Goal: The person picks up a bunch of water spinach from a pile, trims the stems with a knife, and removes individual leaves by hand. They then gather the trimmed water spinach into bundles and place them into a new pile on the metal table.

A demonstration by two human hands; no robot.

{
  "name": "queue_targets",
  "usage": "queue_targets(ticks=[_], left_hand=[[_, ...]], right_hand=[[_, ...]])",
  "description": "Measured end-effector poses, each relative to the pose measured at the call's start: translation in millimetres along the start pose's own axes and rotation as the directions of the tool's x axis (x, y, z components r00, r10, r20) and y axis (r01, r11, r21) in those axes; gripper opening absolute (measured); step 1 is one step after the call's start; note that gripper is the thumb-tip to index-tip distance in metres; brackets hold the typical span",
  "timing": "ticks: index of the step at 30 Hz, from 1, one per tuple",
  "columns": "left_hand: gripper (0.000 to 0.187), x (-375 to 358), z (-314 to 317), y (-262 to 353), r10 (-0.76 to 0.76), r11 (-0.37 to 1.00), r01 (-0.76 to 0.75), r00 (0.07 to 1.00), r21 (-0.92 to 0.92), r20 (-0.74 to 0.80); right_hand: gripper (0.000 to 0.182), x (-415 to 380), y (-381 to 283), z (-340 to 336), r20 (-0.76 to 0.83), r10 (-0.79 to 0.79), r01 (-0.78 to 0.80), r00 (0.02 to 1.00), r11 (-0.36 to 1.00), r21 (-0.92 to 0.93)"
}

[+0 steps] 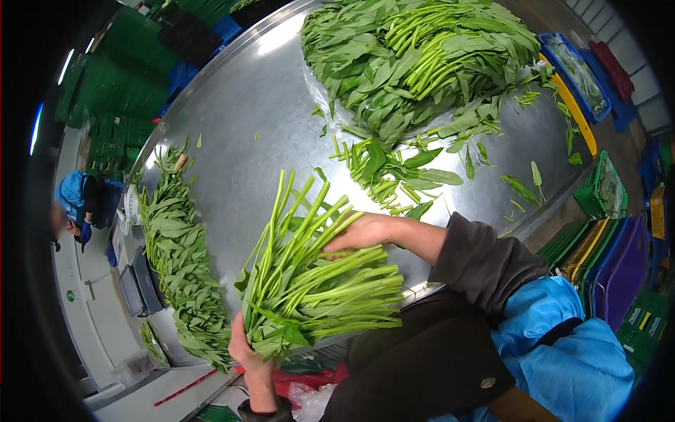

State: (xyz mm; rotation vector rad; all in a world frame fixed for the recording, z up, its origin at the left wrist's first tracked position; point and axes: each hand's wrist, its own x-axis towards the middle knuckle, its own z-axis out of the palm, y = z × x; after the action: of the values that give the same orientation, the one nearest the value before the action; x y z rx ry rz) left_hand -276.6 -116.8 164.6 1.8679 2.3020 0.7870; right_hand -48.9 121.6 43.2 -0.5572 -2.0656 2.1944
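Between my hands is a thick bunch of leafy green stems, held over the near edge of a metal table. My left hand is wrapped round its leafy lower left side, with the fingers partly hidden by leaves. At the upper side, my right hand grips some of the stems; its fingertips are hidden among them. Cut stems and loose leaves lie just beyond my right hand. A large heap of the same greens covers the far part of the table.
A long row of leafy bunches lines the table's left edge. Crates stand at the right, near a blue bin. Green crates are stacked at the left, behind a person in blue. A scale-like grey device sits beyond the row.
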Motion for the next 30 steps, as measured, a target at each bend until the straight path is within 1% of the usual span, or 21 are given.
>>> queue_targets(ticks=[2, 3, 4, 5, 6, 7, 8, 9, 10, 11, 12, 13, 15, 18, 20, 22, 23, 24, 27, 28, 30], left_hand=[[0.055, -1, -2, 3, -0.010, 0.999, 0.010, 1.000, 0.037, -0.003], [0.053, -2, -2, 2, -0.019, 1.000, 0.019, 1.000, 0.021, -0.019], [0.052, -3, -2, 2, -0.025, 1.000, 0.025, 0.999, 0.003, -0.033], [0.052, -6, -1, -2, -0.022, 0.999, 0.024, 0.999, 0.035, -0.047], [0.052, -6, 0, -2, -0.027, 0.999, 0.028, 0.999, 0.032, -0.044], [0.051, -7, 0, -1, -0.076, 0.997, 0.077, 0.996, 0.018, -0.043], [0.050, -8, 0, -1, -0.124, 0.992, 0.124, 0.991, 0.007, -0.042], [0.049, -10, 1, -4, -0.164, 0.986, 0.163, 0.986, -0.029, -0.026], [0.049, -8, 2, -3, -0.162, 0.986, 0.161, 0.987, -0.029, -0.023], [0.048, -5, 3, -1, -0.156, 0.987, 0.156, 0.988, -0.032, -0.012], [0.048, -2, 4, 1, -0.150, 0.988, 0.150, 0.989, -0.031, 0.002], [0.048, 1, 4, 3, -0.147, 0.989, 0.147, 0.989, -0.030, 0.009], [0.046, 6, 3, 7, -0.124, 0.992, 0.125, 0.992, -0.020, 0.014], [0.046, 6, 1, 10, -0.130, 0.991, 0.131, 0.991, -0.021, 0.025], [0.046, 6, 3, 12, -0.131, 0.991, 0.131, 0.991, -0.032, 0.029], [0.046, 6, 1, 10, -0.118, 0.992, 0.120, 0.992, -0.039, 0.045], [0.047, 6, 2, 9, -0.129, 0.990, 0.131, 0.991, -0.043, 0.046], [0.047, 6, 3, 10, -0.142, 0.988, 0.145, 0.989, -0.049, 0.047], [0.047, 6, 1, 12, -0.131, 0.991, 0.133, 0.990, -0.035, 0.057], [0.047, 6, 1, 14, -0.124, 0.992, 0.126, 0.990, -0.028, 0.060], [0.047, 8, -1, 15, -0.120, 0.993, 0.121, 0.990, -0.016, 0.069]], right_hand=[[0.037, -10, -9, -3, -0.148, 0.124, -0.046, 0.981, 0.895, 0.443], [0.034, -10, 6, -3, -0.215, 0.115, 0.042, 0.970, 0.790, 0.611], [0.040, -17, 9, -7, -0.253, 0.229, 0.069, 0.940, 0.598, 0.799], [0.038, -19, 48, -19, -0.275, -0.010, 0.263, 0.961, 0.326, 0.908], [0.036, -16, 83, -30, -0.356, -0.230, 0.363, 0.906, -0.010, 0.932], [0.036, -25, 47, -33, -0.352, -0.227, 0.360, 0.908, -0.009, 0.933], [0.039, -40, 9, -36, -0.329, 0.074, 0.323, 0.941, 0.079, 0.943], [0.042, -47, -19, -36, -0.301, 0.368, 0.263, 0.880, 0.151, 0.953], [0.042, -39, -8, -27, -0.303, 0.370, 0.266, 0.878, 0.149, 0.953], [0.046, -26, 11, -13, -0.418, 0.207, 0.136, 0.884, 0.742, 0.656], [0.049, -18, 21, -3, -0.403, 0.015, 0.004, 0.915, 0.999, 0.048], [0.049, -19, 4, -2, -0.407, 0.018, 0.004, 0.913, 0.999, 0.054], [0.040, -26, -28, -4, -0.062, -0.073, 0.068, 0.995, 0.994, -0.082], [0.030, -27, -31, -15, -0.113, -0.063, 0.062, 0.992, 0.998, -0.012], [0.034, -29, -27, -14, -0.130, -0.081, 0.087, 0.988, 0.995, 0.040], [0.030, -30, -27, -9, -0.147, -0.171, 0.189, 0.974, 0.975, 0.117], [0.026, -32, -28, -10, -0.126, -0.091, 0.118, 0.988, 0.965, 0.233], [0.026, -35, -29, -13, -0.126, -0.087, 0.115, 0.988, 0.966, 0.233], [0.027, -38, -40, -19, 0.093, 0.063, -0.076, 0.994, 0.988, 0.134], [0.027, -38, -45, -17, 0.092, 0.064, -0.076, 0.994, 0.988, 0.136], [0.022, -37, -49, -10, 0.058, -0.026, 0.021, 0.998, 0.996, 0.091]])
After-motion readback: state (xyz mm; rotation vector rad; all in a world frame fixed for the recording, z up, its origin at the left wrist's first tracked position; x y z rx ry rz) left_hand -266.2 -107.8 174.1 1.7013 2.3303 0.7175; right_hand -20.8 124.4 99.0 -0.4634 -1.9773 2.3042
